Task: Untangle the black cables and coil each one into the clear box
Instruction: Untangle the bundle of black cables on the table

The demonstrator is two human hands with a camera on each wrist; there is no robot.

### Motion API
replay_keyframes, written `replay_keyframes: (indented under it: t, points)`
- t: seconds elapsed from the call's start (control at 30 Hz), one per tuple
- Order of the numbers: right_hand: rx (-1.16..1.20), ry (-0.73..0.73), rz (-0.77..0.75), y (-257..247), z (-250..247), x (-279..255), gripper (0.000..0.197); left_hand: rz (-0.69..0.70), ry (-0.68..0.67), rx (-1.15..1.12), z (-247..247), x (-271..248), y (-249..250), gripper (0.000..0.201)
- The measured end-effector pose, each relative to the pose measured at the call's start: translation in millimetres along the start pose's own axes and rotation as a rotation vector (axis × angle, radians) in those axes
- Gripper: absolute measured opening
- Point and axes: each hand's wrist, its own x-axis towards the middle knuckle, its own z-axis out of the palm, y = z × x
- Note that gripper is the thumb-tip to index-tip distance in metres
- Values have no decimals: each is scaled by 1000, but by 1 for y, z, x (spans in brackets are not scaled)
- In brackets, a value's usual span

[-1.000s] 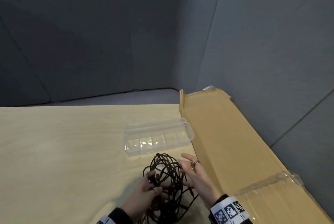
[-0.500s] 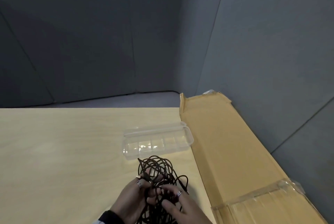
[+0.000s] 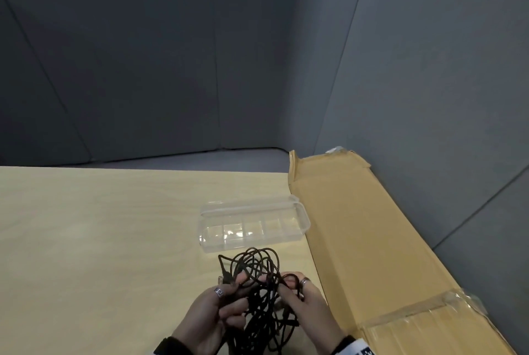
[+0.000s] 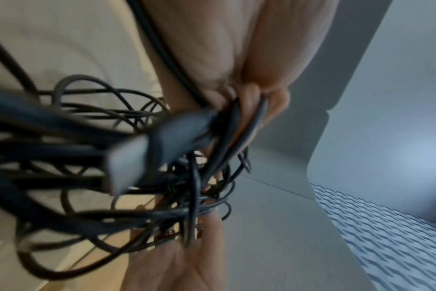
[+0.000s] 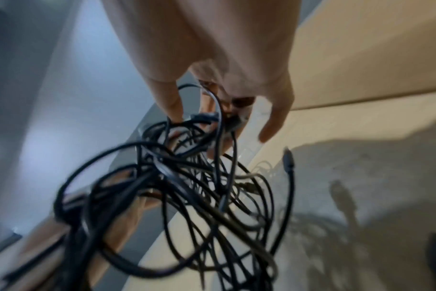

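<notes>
**user1:** Two hands, one big knot. The left hand [image 3: 211, 314] and right hand [image 3: 307, 311] are both buried in the tangle of black cables [image 3: 257, 277], held just above the pale wooden table [image 3: 100, 240] near its front edge. Can't count how many cables are in there; the loops overlap too much and the bottom of the bundle runs out of the head view.

**user2:** Yeah, same. From the left wrist cam the left fingers [image 4: 274, 102] are curled tight, pinching a few strands, and a blurry USB-type plug [image 4: 147, 153] sticks out toward the lens. Everything close up is smeared.

**user1:** The right hand's thumb and forefinger look nipped on a strand near the top of the knot, while its other fingers [image 5: 276, 118] hang fairly loose. Which exact strand, no idea. One loose connector end [image 5: 288, 159] dangles off to the side in that view.

**user2:** The clear compartment box [image 3: 254, 225] sits on the table just beyond the cables, lid flipped open behind it. The dividers are visible, but glare makes the insides hard to read. It's right up against the flattened cardboard box [image 3: 372, 240] lying along the right edge of the table.

**user1:** Rings on both hands, and a dark cuff [image 3: 169, 346] on the left wrist. The right one has a printed marker band [image 3: 360, 350], mostly cropped out.
</notes>
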Motion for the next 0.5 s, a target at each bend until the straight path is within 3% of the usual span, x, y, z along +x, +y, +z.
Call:
replay_keyframes:
  t: [0.07, 0.13, 0.27, 0.37, 0.43, 0.5]
  points:
    - [100, 30, 22, -1, -2, 0, 19, 53, 49, 176, 3, -6, 2, 37]
    - [129, 39, 18, -3, -2, 1, 15, 121, 109, 325, 5, -11, 5, 16]
    - [-56, -11, -33, -14, 6, -4, 22, 155, 150, 390, -2, -11, 9, 31]
    - [47, -71, 22, -32, 16, -5, 33, 172, 145, 451, -5, -11, 8, 32]
    - [62, -31, 28, -35, 19, -1, 25, 188, 101, 492, -4, -13, 6, 39]
    - [-75, 60, -47, -37, 20, 2, 13, 185, 69, 540, 0, -17, 4, 31]
